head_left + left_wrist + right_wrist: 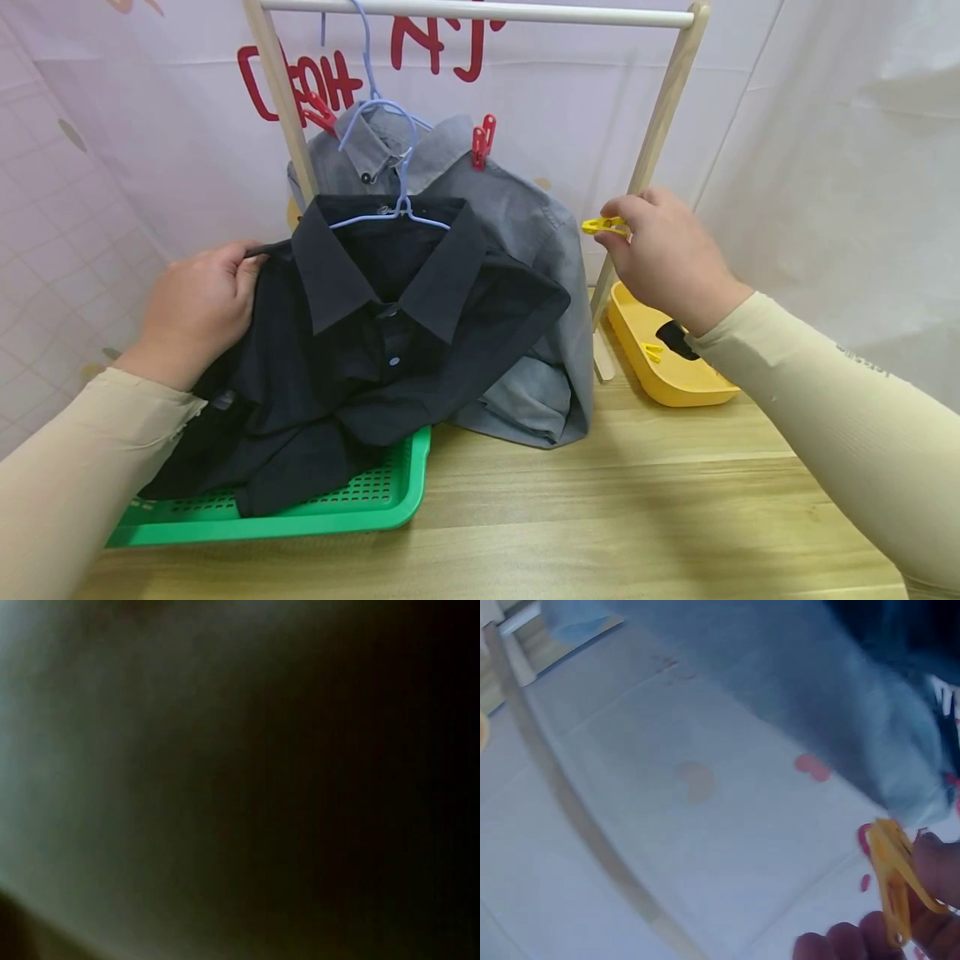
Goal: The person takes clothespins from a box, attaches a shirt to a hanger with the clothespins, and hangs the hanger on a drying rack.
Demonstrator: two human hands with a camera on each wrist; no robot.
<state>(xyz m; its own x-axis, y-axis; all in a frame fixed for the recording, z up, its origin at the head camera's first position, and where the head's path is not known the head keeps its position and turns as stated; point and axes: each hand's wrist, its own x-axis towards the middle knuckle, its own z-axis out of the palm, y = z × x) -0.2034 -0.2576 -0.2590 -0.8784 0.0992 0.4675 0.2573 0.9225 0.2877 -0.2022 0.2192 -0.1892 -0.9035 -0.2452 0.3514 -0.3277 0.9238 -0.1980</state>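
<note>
A black collared shirt (390, 333) hangs on a light-blue hanger (405, 179), its lower part draped over a green basket (418, 475). My left hand (198, 304) pinches the shirt at its left shoulder in the head view. The left wrist view is dark and blurred. Between thumb and fingers, my right hand (663, 254) holds a yellow clothespin (604, 226), out to the right of both shirts. That clothespin (892, 877) also shows in the right wrist view. Behind the black shirt hangs a grey shirt (525, 217), with red clothespins (480, 146) at its shoulders.
A wooden rack (660, 108) with a white top bar (480, 10) stands over the shirts. Right of it, a yellow tray (675, 396) holds yellow clothespins (651, 352) and something black. The wooden table (540, 517) runs along the front. A white curtain with red lettering hangs behind.
</note>
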